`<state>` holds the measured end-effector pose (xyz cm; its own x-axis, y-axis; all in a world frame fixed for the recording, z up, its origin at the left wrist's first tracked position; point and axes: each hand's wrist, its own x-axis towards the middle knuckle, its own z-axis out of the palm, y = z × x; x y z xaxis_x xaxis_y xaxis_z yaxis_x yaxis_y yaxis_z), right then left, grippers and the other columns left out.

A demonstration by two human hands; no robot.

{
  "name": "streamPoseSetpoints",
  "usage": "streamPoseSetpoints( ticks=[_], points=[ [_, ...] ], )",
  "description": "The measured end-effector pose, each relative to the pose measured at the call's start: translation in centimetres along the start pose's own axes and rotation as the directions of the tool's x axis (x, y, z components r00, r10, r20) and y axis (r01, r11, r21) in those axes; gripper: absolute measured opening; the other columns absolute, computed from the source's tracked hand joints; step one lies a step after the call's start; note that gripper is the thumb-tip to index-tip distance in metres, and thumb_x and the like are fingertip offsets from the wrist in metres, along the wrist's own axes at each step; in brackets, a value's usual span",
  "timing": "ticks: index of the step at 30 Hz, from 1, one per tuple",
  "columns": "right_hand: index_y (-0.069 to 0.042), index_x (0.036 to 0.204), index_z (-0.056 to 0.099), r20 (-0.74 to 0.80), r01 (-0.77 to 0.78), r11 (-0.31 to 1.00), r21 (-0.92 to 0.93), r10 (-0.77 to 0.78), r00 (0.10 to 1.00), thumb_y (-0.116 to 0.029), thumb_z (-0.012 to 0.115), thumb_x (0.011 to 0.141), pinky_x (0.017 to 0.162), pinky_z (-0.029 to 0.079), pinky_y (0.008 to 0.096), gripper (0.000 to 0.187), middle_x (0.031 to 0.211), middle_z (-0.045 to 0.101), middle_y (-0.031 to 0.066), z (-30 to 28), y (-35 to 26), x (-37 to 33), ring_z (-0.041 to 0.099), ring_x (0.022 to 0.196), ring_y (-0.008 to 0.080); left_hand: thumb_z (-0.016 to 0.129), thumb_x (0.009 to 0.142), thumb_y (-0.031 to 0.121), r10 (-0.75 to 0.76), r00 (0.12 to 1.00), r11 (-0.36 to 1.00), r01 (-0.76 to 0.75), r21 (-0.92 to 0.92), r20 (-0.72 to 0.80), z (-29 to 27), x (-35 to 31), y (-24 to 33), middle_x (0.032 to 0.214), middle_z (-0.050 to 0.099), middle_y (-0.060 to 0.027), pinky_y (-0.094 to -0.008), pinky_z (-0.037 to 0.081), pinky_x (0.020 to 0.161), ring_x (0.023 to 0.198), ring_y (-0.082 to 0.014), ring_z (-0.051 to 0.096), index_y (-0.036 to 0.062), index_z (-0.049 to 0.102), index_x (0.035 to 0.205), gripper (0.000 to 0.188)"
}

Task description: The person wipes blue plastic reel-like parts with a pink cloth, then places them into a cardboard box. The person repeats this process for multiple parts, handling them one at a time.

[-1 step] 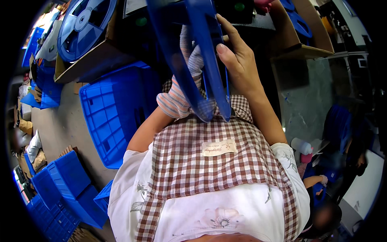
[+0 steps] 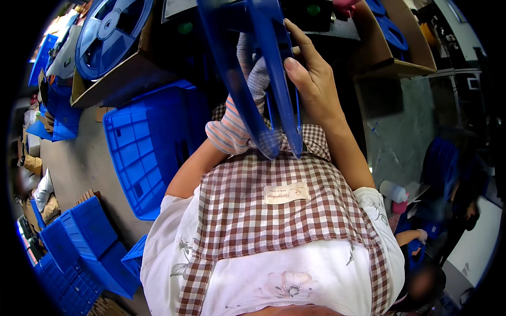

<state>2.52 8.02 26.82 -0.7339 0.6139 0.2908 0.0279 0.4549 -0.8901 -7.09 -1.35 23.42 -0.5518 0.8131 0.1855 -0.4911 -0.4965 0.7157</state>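
Note:
A blue plastic reel [image 2: 279, 84] is held on edge in front of my apron, its two round flanges seen nearly edge-on and its top cut off by the upper border. My left hand [image 2: 229, 129], in a striped knit glove, grips it from the left, with fingers reaching behind the near-left flange toward the middle. That flange hides part of the glove. Bare, my right hand [image 2: 316, 84] holds the outer face of the right flange, thumb and forefinger at its edge, other fingers mostly hidden. The reel's lower rim comes close to the checked apron [image 2: 253, 210].
At upper left, a cardboard box [image 2: 116, 73] holds another blue reel [image 2: 108, 26]. Below it stands a large blue crate [image 2: 137, 152]. A second open carton [image 2: 406, 66] with blue reels is at upper right. Blue bins [image 2: 89, 226] are stacked lower left; another person's hand [image 2: 421, 235] shows lower right.
The upper part of the reel has shifted very slightly to the right. Both hands stay in nearly the same place on it.

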Motion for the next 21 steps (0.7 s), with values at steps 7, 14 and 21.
streamPoseSetpoints(
  ticks=[7,14,21],
  points=[
    [-0.015,0.143,0.044,-0.022,0.039,0.998,0.045,-0.038,0.999,-0.045,0.056,0.085,0.083,0.045,0.0334,0.067,0.094,0.052,0.0084,-0.1,0.4,0.1,0.053,0.088,0.0191,0.061,0.094,0.025,0.012,0.997,0.994,-0.003,-0.105,0.08,-1.8,0.9,-2.7,0.139,0.043,-0.0105,-0.0304,0.045,0.102,0.125,-0.0181,0.047,0.0158,0.017,0.152,0.073],
    [-0.011,0.146,0.038,0.017,0.021,0.998,0.062,-0.022,1.0,-0.034,0.055,0.09,0.081,0.044,0.0256,0.063,0.09,0.048,0.0016,-1.8,-1.8,-0.6,0.05,0.083,0.0107,0.067,0.088,0.041,-0.02,0.992,0.991,0.003,0.132,0.122,2.5,0.1,1.7,0.127,0.05,-0.0202,-0.0345,0.049,0.092,0.111,-0.0257,0.055,0.0263,0.006,0.154,0.091],
    [-0.009,0.146,0.037,-0.011,-0.25,0.967,0.045,0.25,0.968,-0.048,0.05,0.094,0.085,0.043,0.0242,0.066,0.103,0.056,0.0045,-7.6,-2.1,-3.9,0.054,0.092,0.0131,0.064,0.083,0.057,-0.27,0.929,0.905,0.154,0.397,0.254,3.9,1.4,-2.9,0.133,0.047,-0.0282,-0.0474,0.04,0.106,0.118,-0.0352,0.055,0.0134,-0.005,0.152,0.106]
  ],
)
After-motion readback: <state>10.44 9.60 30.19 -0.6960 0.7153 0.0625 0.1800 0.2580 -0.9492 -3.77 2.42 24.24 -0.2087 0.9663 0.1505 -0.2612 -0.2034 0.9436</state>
